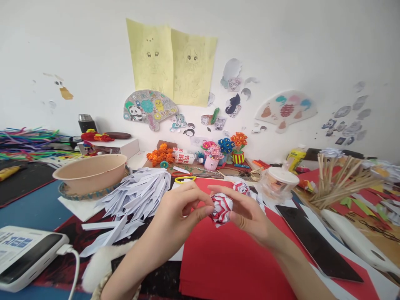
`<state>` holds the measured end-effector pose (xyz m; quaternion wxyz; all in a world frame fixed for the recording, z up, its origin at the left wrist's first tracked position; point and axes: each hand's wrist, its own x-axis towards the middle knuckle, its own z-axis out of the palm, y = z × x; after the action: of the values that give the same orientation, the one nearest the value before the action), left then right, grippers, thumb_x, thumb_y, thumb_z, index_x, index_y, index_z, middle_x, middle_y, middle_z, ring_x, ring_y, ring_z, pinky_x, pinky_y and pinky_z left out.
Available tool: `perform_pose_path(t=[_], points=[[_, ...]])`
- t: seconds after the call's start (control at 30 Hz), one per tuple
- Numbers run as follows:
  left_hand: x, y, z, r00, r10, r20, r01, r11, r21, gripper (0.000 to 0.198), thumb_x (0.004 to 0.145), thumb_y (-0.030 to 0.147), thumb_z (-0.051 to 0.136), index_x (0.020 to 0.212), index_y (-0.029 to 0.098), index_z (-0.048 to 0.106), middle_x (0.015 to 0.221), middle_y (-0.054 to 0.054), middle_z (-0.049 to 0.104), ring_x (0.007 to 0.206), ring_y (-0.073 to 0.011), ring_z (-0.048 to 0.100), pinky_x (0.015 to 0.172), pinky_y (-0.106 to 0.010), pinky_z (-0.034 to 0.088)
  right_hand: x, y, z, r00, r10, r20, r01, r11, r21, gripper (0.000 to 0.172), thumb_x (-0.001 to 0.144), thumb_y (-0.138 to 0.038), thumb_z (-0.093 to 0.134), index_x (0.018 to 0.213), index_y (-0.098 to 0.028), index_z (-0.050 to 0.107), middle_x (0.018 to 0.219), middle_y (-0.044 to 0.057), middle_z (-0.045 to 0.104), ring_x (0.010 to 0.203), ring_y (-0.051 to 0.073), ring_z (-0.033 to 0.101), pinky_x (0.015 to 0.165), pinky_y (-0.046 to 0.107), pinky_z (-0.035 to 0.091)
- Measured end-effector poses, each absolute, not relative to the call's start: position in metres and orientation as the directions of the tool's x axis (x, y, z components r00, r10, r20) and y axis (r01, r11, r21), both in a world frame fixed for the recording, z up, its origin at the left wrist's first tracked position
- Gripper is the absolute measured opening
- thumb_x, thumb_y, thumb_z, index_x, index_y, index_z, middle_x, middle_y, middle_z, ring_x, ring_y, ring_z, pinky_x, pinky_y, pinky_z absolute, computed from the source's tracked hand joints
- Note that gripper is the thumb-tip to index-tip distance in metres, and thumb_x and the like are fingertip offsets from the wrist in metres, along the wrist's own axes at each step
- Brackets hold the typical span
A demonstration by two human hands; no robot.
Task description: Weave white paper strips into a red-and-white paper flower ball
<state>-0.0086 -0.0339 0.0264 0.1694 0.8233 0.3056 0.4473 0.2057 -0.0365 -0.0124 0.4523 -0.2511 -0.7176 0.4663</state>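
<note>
A red-and-white folded paper flower [222, 208] is held between my two hands, above a stack of red paper [231, 262]. Thumb and forefinger of my left hand [186, 208] pinch its left side. The fingers of my right hand [251, 212] curve round its far and right sides, with the thumb against its front. Just behind my right hand sits a second red-and-white paper flower [240, 187], partly covered. To the left of my left hand lies a pile of folded white paper strips [137, 191].
A pink basin [93, 173] stands left, near a white device [28, 254] with a cable. On the right are a black phone [317, 241], a lidded white tub [281, 181], wooden sticks [333, 181] and a white handheld tool [359, 239]. Small flower pots [212, 160] line the back.
</note>
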Motion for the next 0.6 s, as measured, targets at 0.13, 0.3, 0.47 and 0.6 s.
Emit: perform_pose_path(t=[0.13, 0.3, 0.47, 0.6], points=[[-0.0087, -0.0343, 0.0273, 0.397, 0.641, 0.657, 0.357, -0.767, 0.533, 0.009, 0.084, 0.016, 0.072, 0.077, 0.021, 0.073, 0.063, 0.004, 0.052, 0.054, -0.0093, 0.043, 0.049, -0.021, 0.034, 0.2057, -0.0356, -0.0117, -0.458, 0.777, 0.431, -0.040, 0.467, -0.884, 0.045, 0.094, -0.045, 0.063, 0.138, -0.035, 0.058, 0.140, 0.007, 0.060, 0.136, 0.030, 0.049, 0.102, 0.042, 0.050], [-0.0088, -0.0345, 0.0276, 0.410, 0.636, 0.654, 0.364, -0.771, 0.522, 0.007, 0.084, 0.021, 0.073, 0.077, 0.021, 0.074, 0.064, 0.004, 0.058, 0.052, -0.0087, 0.043, 0.047, -0.021, 0.034, 0.2043, -0.0351, -0.0118, -0.457, 0.783, 0.422, -0.056, 0.448, -0.892, 0.046, 0.094, -0.045, 0.063, 0.138, -0.034, 0.058, 0.141, 0.008, 0.059, 0.133, 0.030, 0.052, 0.102, 0.042, 0.050], [-0.0088, -0.0346, 0.0266, 0.422, 0.627, 0.655, 0.369, -0.779, 0.507, 0.009, 0.086, 0.023, 0.071, 0.078, 0.022, 0.075, 0.065, 0.003, 0.063, 0.050, -0.0085, 0.044, 0.047, -0.020, 0.034, 0.2051, -0.0348, -0.0138, -0.446, 0.805, 0.392, -0.037, 0.421, -0.906, 0.051, 0.092, -0.049, 0.064, 0.139, -0.029, 0.057, 0.134, 0.011, 0.063, 0.129, 0.032, 0.055, 0.100, 0.044, 0.051], [-0.0092, -0.0352, 0.0268, 0.427, 0.601, 0.675, 0.387, -0.797, 0.465, 0.009, 0.086, 0.018, 0.070, 0.080, 0.022, 0.075, 0.066, 0.003, 0.063, 0.053, -0.0090, 0.048, 0.048, -0.020, 0.035, 0.2047, -0.0353, -0.0136, -0.433, 0.814, 0.386, -0.049, 0.406, -0.913, 0.052, 0.092, -0.049, 0.065, 0.139, -0.028, 0.057, 0.139, 0.011, 0.060, 0.128, 0.032, 0.055, 0.101, 0.044, 0.050]])
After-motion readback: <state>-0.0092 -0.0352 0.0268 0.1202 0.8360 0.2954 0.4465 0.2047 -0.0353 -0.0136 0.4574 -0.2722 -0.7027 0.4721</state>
